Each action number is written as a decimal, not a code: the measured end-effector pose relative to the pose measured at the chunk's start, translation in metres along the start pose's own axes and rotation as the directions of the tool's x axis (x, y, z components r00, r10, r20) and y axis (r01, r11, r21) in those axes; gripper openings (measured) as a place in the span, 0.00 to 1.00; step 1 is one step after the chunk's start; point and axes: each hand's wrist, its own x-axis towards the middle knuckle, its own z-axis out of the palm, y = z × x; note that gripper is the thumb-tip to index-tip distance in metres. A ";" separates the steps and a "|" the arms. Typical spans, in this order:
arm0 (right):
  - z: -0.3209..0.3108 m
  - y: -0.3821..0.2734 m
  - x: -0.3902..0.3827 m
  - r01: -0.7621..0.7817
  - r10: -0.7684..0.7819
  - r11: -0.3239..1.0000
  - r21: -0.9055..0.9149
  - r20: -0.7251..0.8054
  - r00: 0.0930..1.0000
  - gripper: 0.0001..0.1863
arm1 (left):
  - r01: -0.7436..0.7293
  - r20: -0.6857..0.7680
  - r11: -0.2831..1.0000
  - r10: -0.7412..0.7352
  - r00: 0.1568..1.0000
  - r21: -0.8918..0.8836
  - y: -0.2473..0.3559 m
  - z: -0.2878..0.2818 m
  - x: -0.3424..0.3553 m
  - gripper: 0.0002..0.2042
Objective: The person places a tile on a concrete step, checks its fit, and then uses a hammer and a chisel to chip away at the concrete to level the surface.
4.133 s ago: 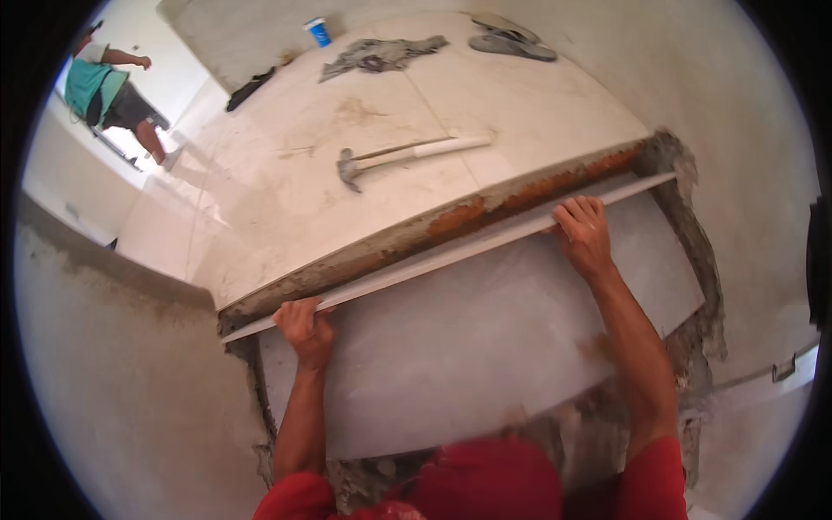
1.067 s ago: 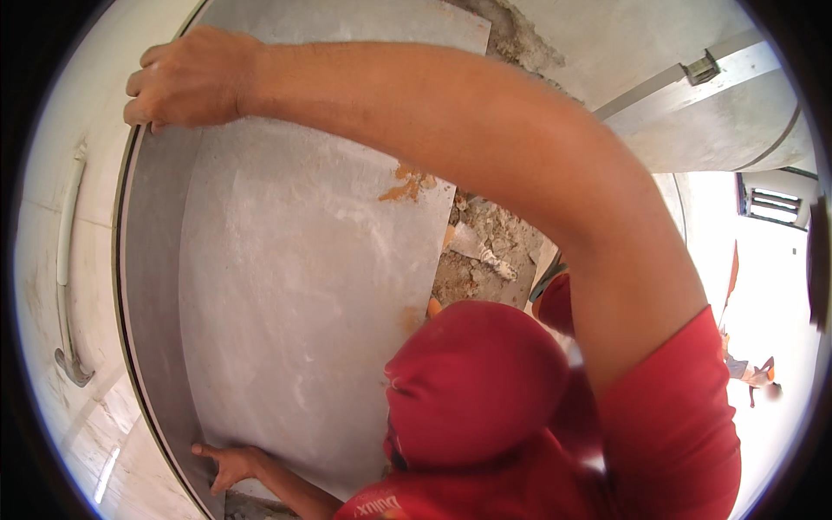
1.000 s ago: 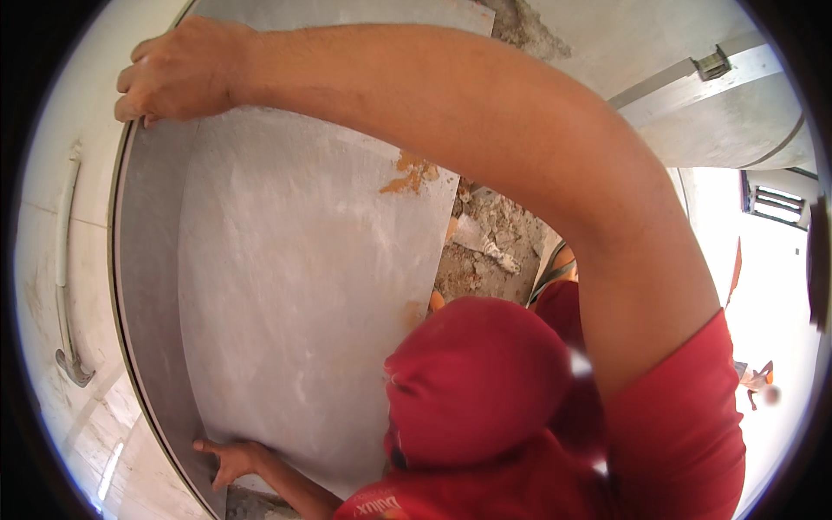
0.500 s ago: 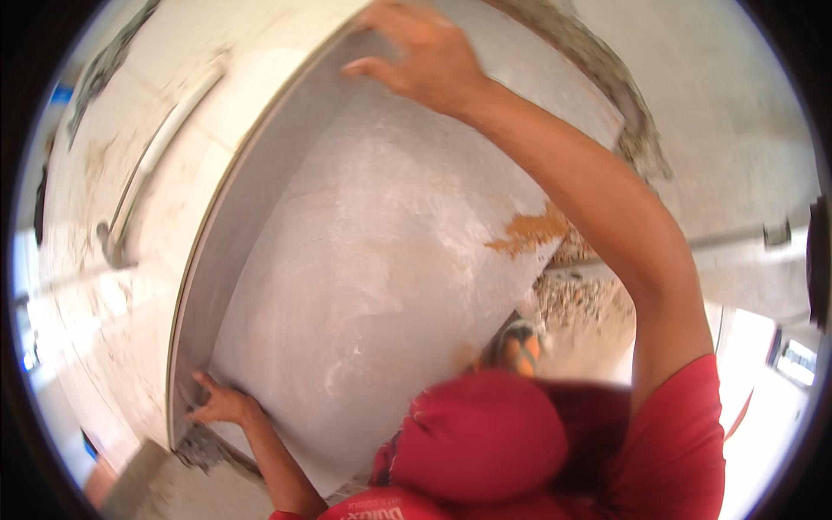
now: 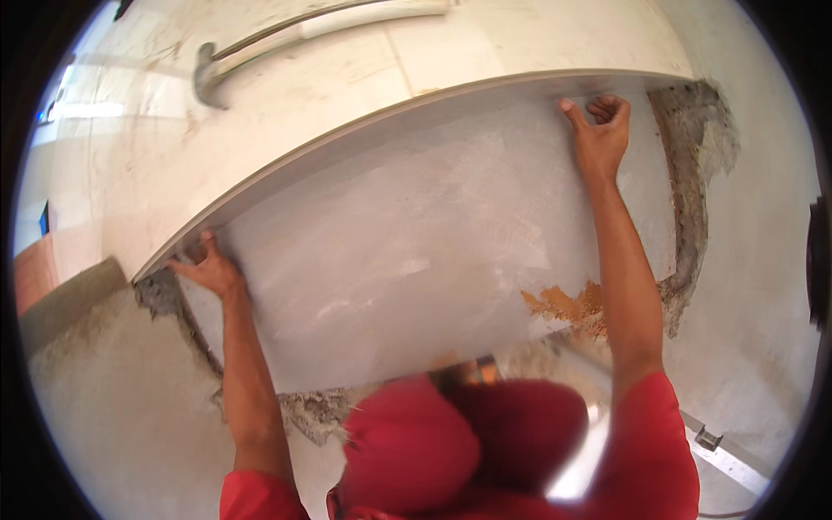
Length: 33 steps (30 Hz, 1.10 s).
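A long pale tiled slab [image 5: 364,56] runs across the top, its thin front edge bowed by the lens. Below that edge lies a shaded grey strip, then a broad grey panel [image 5: 390,225] with whitish smears. At the strip's left end my left hand [image 5: 211,267] has its fingers spread against the surface just under the edge. Near the right end, my right hand [image 5: 601,139] is raised to the strip, thumb apart and fingers curled, with nothing seen between them. Whether its fingertips press on the strip, I cannot tell.
A claw hammer [image 5: 303,35] lies on the pale slab. Rough mortar [image 5: 693,165] borders the panel at right, with more broken mortar [image 5: 321,416] at lower left. An orange-brown patch [image 5: 563,303] marks the panel's lower right. My red-clothed knee [image 5: 416,433] is close below.
The view has turned, so the slab's edge now runs across rather than steeply upward. My right hand's fingers have curled and show under the edge's right end. My left hand stays at the left end.
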 end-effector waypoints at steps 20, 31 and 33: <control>0.008 0.001 0.005 -0.034 0.036 0.998 0.044 -0.065 0.997 0.74 | 0.013 0.046 0.996 -0.017 0.999 0.083 -0.008 0.010 0.000 0.66; 0.017 -0.009 0.011 -0.011 0.027 0.990 0.141 -0.112 0.993 0.76 | 0.029 0.066 0.983 -0.041 0.997 0.180 -0.018 0.009 0.001 0.61; 0.024 -0.011 0.011 0.038 -0.009 0.979 0.199 -0.141 0.990 0.75 | -0.006 0.000 0.984 0.006 1.000 0.179 -0.025 0.005 0.005 0.62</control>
